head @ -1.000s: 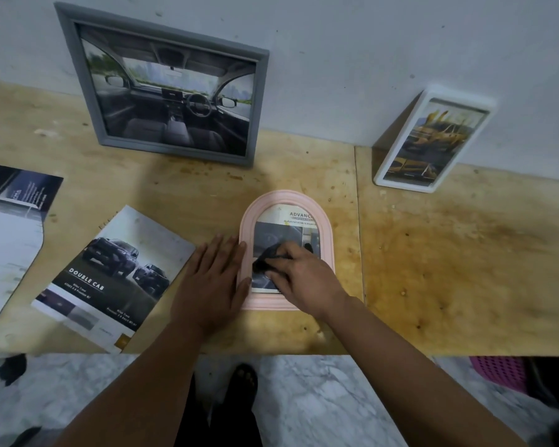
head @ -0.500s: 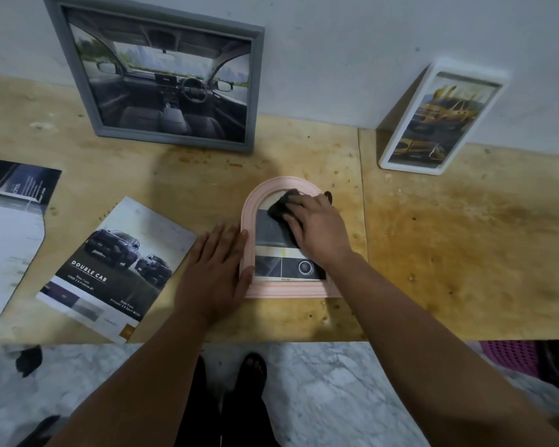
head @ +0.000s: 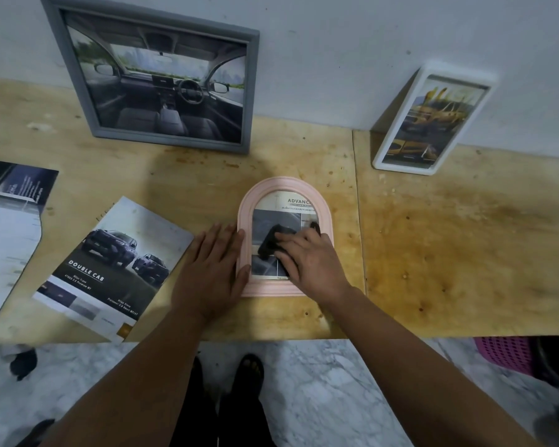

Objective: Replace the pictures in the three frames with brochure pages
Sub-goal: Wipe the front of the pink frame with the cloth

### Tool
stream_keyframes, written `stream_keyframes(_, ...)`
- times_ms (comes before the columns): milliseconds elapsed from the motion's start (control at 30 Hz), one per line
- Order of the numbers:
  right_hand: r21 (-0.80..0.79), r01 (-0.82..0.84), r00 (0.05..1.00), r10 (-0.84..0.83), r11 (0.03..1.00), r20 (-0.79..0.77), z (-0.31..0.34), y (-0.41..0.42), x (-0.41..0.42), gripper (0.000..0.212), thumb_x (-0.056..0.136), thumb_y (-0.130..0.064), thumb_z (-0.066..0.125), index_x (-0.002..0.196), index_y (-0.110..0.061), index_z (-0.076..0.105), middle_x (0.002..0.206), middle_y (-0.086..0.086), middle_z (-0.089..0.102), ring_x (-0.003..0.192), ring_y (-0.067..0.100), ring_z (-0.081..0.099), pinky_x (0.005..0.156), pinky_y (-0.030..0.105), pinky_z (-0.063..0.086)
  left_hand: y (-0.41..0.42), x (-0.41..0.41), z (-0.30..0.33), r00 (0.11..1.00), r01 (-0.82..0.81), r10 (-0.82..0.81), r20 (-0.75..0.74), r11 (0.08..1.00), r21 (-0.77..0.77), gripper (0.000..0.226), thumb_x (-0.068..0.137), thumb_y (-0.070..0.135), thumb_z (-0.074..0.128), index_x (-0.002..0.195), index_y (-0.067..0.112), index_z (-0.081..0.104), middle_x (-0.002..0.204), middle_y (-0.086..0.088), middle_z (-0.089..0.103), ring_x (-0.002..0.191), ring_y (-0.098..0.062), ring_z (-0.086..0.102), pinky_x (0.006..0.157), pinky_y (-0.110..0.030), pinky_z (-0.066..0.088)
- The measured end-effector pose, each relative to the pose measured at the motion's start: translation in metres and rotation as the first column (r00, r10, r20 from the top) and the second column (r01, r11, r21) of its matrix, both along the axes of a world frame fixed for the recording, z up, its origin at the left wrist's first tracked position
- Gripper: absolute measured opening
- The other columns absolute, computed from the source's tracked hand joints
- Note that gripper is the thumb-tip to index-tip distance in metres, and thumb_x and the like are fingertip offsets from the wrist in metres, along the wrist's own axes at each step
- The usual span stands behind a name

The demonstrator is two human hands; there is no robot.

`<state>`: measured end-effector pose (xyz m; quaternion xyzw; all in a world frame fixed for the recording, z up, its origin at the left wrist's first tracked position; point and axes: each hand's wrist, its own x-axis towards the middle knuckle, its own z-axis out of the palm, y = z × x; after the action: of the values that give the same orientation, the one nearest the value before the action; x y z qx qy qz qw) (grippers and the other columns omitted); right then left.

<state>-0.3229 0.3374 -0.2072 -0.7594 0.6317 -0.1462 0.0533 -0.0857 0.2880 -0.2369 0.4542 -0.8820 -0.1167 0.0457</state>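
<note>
Evidently the last frame is at its finishing step: the pink arched frame (head: pixel 284 287) lies flat near the plywood table's (head: pixel 449 253) front edge, already holding a brochure page, while the right hand (head: pixel 307 259) presses a dark cloth (head: pixel 270 245) onto its glass and the left hand (head: pixel 212 272), fingers flat, steadies its left rim. Next it likely needs standing against the wall, between the grey frame (head: pixel 254 91) and white frame (head: pixel 433 119). A Double Cab brochure (head: pixel 110 269) lies well left, nothing blocking.
</note>
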Motion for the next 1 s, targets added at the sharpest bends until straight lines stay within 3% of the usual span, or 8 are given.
stream_keyframes(133,0.017,-0.017,0.997,0.016,1.0,0.076,-0.001,0.01,0.002,0.027,0.106,-0.033,0.051,0.113,-0.018,0.073,0.124,-0.007,0.07,0.096,0.021,0.057,0.08,0.041,0.047,0.0,0.0,0.0,1.0,0.003,-0.003,0.0,1.0,-0.01,0.068,0.103,0.052,0.03,0.16,0.014,0.032,0.166,-0.011,0.031,0.157,-0.03,0.019,0.126,-0.049,0.018)
stream_keyframes(267,0.12,-0.026,0.972,-0.004,0.992,0.235,0.014,0.013,0.007,0.022,0.105,-0.028,0.054,0.109,-0.017,0.072,0.101,-0.002,0.072,0.084,0.014,0.054,0.073,0.03,0.046,0.001,0.001,0.0,1.0,-0.004,0.004,-0.006,1.0,-0.008,0.068,0.103,0.052,0.03,0.16,0.015,0.032,0.166,-0.011,0.031,0.157,-0.03,0.019,0.127,-0.049,0.017)
stream_keyframes(367,0.511,-0.023,0.817,-0.278,0.859,0.504,0.039,-0.003,-0.004,0.03,0.105,-0.033,0.054,0.082,-0.015,0.062,0.07,0.002,0.063,0.065,0.017,0.056,0.062,0.035,0.046,0.001,0.001,0.0,1.0,-0.004,0.004,-0.007,1.0,-0.006,0.068,0.104,0.052,0.029,0.161,0.016,0.031,0.168,-0.009,0.029,0.158,-0.029,0.017,0.127,-0.049,0.017)
stream_keyframes(467,0.562,-0.005,0.709,-0.393,0.827,0.586,0.055,-0.033,-0.023,0.041,0.104,-0.032,0.057,0.067,-0.017,0.051,0.061,-0.001,0.044,0.058,0.015,0.045,0.06,0.033,0.036,0.0,0.001,-0.002,1.0,0.002,-0.002,-0.011,1.0,-0.011,0.068,0.103,0.052,0.029,0.16,0.015,0.031,0.167,-0.01,0.029,0.158,-0.029,0.017,0.127,-0.05,0.017)
stream_keyframes(567,0.34,0.174,0.794,-0.336,0.924,0.506,0.058,-0.062,-0.028,0.029,0.103,-0.032,0.056,0.078,-0.02,0.065,0.066,-0.006,0.059,0.066,0.014,0.055,0.066,0.036,0.044,0.0,0.001,-0.005,1.0,0.007,-0.007,-0.018,1.0,-0.023,0.066,0.104,0.049,0.03,0.16,0.014,0.032,0.167,-0.011,0.03,0.157,-0.03,0.019,0.125,-0.053,0.021)
stream_keyframes(667,0.11,0.167,0.961,-0.186,0.98,0.203,0.038,-0.076,-0.016,0.027,0.102,-0.031,0.053,0.119,-0.022,0.072,0.108,0.002,0.076,0.1,0.023,0.068,0.08,0.039,0.053,-0.001,0.001,-0.008,0.999,0.004,-0.006,-0.034,0.999,-0.046,0.062,0.105,0.043,0.031,0.159,0.012,0.036,0.165,-0.013,0.034,0.156,-0.031,0.024,0.123,-0.054,0.025)
stream_keyframes(800,0.049,0.008,0.998,-0.005,0.999,-0.06,-0.011,-0.056,0.003,0.037,0.102,-0.033,0.046,0.121,-0.019,0.074,0.14,0.0,0.064,0.135,0.022,0.055,0.101,0.052,0.044,-0.001,0.001,-0.009,0.999,0.012,-0.015,-0.045,0.998,-0.065,0.06,0.105,0.039,0.033,0.158,0.011,0.036,0.165,-0.013,0.034,0.155,-0.031,0.025,0.121,-0.055,0.027)
stream_keyframes(1000,0.008,-0.104,0.993,0.105,0.995,-0.054,-0.012,-0.025,0.009,0.03,0.102,-0.032,0.051,0.118,-0.02,0.074,0.141,-0.005,0.063,0.139,0.021,0.051,0.108,0.05,0.037,0.0,0.001,-0.009,0.999,0.009,-0.011,-0.036,0.999,-0.054,0.061,0.105,0.038,0.032,0.159,0.011,0.034,0.165,-0.013,0.033,0.156,-0.031,0.024,0.122,-0.054,0.026)
